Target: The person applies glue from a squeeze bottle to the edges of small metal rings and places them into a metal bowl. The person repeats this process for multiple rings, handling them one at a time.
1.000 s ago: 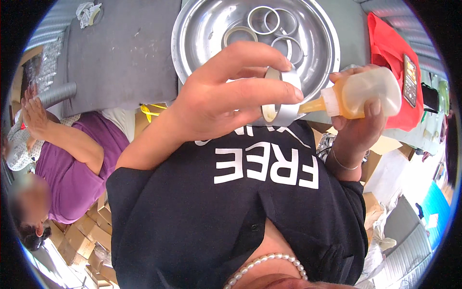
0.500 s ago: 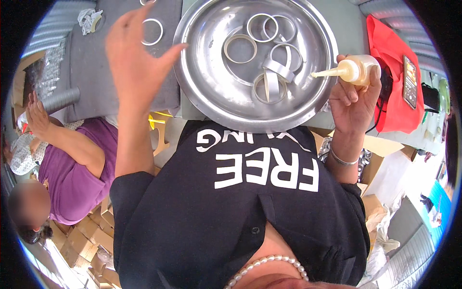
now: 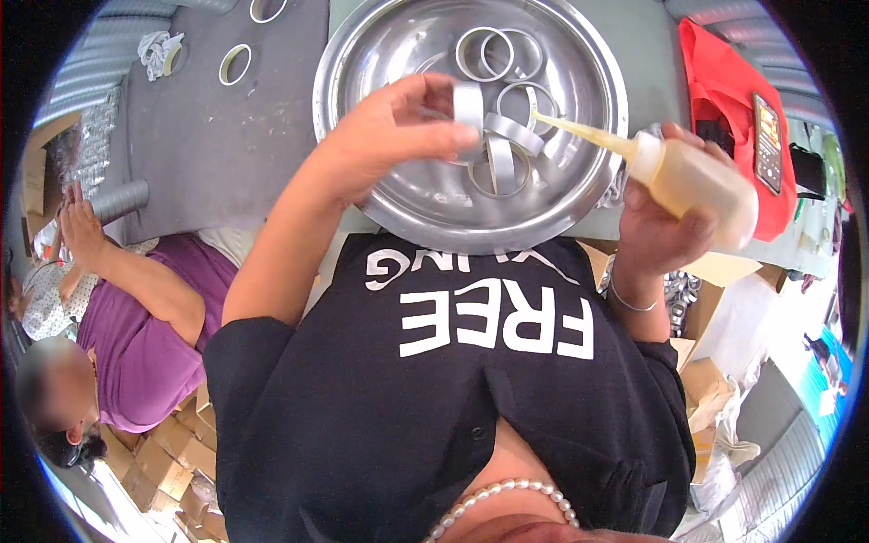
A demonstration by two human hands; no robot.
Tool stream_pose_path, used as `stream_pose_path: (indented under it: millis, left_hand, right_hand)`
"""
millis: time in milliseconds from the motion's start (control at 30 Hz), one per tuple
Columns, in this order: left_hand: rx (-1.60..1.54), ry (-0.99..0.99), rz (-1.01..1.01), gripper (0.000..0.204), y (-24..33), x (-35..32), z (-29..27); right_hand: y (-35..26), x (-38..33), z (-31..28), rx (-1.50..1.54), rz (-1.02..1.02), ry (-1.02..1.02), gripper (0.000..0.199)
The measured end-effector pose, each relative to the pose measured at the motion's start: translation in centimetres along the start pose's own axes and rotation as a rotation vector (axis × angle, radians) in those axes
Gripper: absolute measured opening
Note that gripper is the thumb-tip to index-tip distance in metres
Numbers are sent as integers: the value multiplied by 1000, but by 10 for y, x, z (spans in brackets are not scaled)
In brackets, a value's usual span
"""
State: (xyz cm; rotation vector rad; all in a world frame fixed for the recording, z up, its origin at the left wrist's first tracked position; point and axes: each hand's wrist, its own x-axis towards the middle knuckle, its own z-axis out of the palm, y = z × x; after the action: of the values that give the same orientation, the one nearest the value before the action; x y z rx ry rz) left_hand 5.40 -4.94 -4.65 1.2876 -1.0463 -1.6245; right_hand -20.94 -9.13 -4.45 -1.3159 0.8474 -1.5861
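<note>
My left hand (image 3: 398,127) pinches a silvery metal ring (image 3: 468,109) between thumb and fingers, above the left part of a round steel basin (image 3: 398,213). In the basin lie several more rings, some flat and some leaning on each other, such as a tilted ring (image 3: 514,134) near the middle. At the basin's right side my right hand (image 3: 665,217) is wrapped round a squeeze bottle (image 3: 697,190) of yellowish liquid. Its long thin nozzle points left over the basin, with the tip close to the rings. The held ring and the nozzle tip are apart.
A grey-covered table part (image 3: 217,154) at the left bears loose rings (image 3: 234,65) and a crumpled white cloth (image 3: 158,54). On the right lies a red bag (image 3: 715,81) with a phone (image 3: 768,145). A person in purple (image 3: 149,335) sits at the left. Cardboard boxes (image 3: 158,452) stand below.
My left hand has come from the grey table to over the basin and now grips a ring. The bottle has tilted, its body swinging lower right and its nozzle reaching further left.
</note>
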Motion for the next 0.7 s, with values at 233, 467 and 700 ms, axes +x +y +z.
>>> stream_pose_path:
  millis: [233,467,700]
  left_hand:
    - [-853,-251,-236,63,-5,-17,17]
    - [-689,-235,-240,58,0,-23,26]
    - [-226,-107,145,58,2,-26,27]
  right_hand:
    - [-24,-8,-3,-54,-305,-576,78]
    - [-33,-4,7,-147,-349,-681,76]
    - [-34,-6,5,-221,-354,-633,71]
